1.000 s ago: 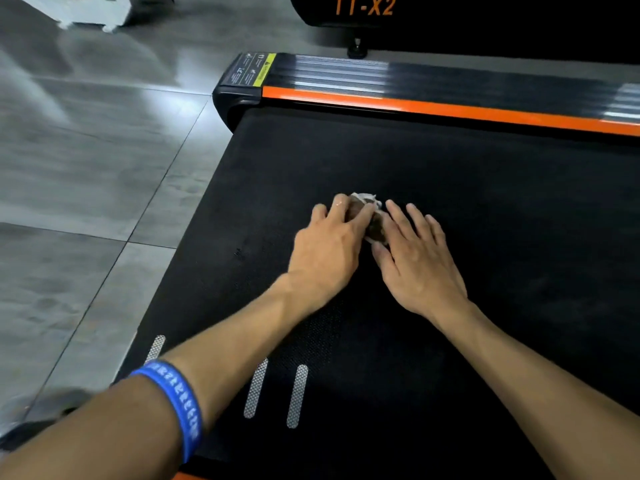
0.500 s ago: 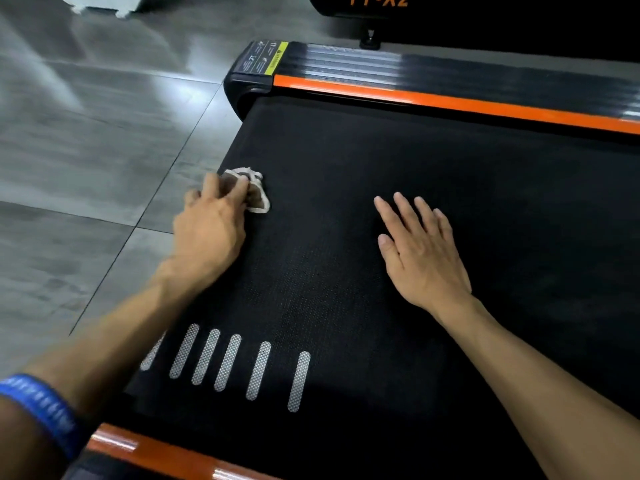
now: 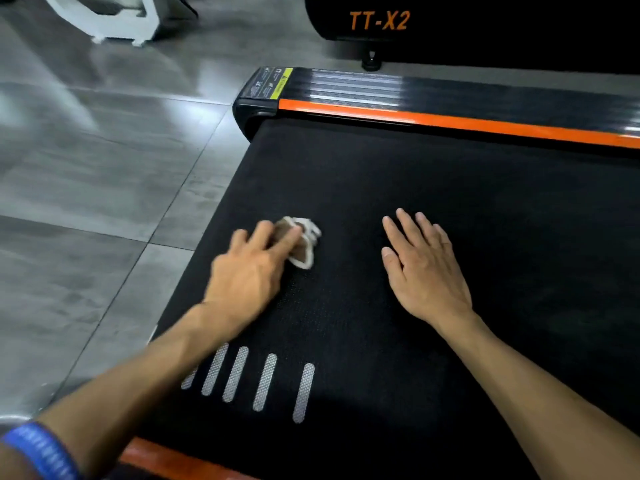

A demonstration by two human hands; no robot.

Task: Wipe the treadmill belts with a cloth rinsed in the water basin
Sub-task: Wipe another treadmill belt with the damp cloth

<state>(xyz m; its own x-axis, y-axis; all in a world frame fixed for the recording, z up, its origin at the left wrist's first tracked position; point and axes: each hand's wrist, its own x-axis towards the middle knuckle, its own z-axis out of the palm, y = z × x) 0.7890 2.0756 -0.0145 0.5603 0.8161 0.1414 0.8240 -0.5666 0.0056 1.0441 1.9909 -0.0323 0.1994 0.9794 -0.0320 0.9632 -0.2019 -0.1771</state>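
— Where's the cloth?

— I see the cloth [image 3: 302, 244], crumpled, white and brown, on the black treadmill belt [image 3: 433, 188], toward the belt's left edge. My left hand [image 3: 247, 271] lies on top of it, fingers bent over the wad and pressing it down onto the belt; the picture is blurred there.

— And the other hand?

— My right hand [image 3: 424, 268] rests flat on the belt nearer the middle, fingers straight and slightly spread, holding nothing — well apart from the cloth.

— Anything around them?

— A row of grey stripes [image 3: 265, 382] is printed on the belt near its near edge, partly hidden by my left forearm. An orange side rail [image 3: 450, 121] runs along the belt's far edge, with a warning label [image 3: 273, 83] at the rail's left end. Beyond it stands a black machine marked TT-X2 [image 3: 379, 20]. Grey floor tiles [image 3: 97, 188] lie left of the belt, and a blue wristband [image 3: 41, 452] sits on my left arm.
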